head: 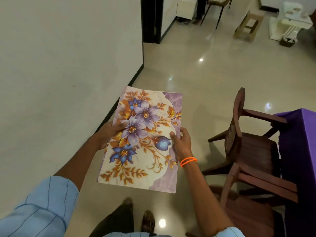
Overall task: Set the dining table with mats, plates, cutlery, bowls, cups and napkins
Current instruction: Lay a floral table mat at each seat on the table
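One head-worn camera looks forward and steeply down from standing height. It sits close above the two hands and the mat [142,139] at mid-frame, with the floor [196,79] beyond. The wide lens bends the wall [59,65] at left and takes in a chair [248,147] at right.

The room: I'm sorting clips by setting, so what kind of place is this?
Probably a home's dining area: a wooden chair stands at a table under a purple cloth, on polished floor tiles, and both hands, left and right, hold a floral mat.
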